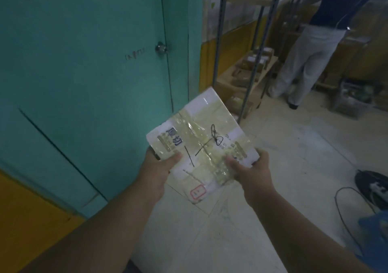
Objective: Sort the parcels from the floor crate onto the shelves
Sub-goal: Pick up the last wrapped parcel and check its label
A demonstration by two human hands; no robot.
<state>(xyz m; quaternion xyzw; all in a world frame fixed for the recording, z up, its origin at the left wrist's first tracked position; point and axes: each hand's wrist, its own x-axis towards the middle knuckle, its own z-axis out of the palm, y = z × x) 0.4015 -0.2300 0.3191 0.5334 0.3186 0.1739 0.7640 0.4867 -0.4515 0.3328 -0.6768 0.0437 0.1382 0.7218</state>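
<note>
A flat white parcel (201, 134), wrapped in clear tape and marked with blue characters, black pen lines and a red stamp, is held in front of me above the floor. My left hand (159, 167) grips its left near edge, thumb on top. My right hand (249, 167) grips its right near edge, thumb pressed on the tape. A metal-framed shelf unit (255, 67) with wooden boards stands ahead to the right, and brown parcels (249, 64) lie on its lower board. The floor crate is not clearly in view.
A teal door (94, 62) with a round knob (161, 48) fills the left. Another person (315, 48) stands at shelves at the upper right. A grey basket (352, 98) sits on the floor there. A dark object with a cable (371, 180) lies at the right edge.
</note>
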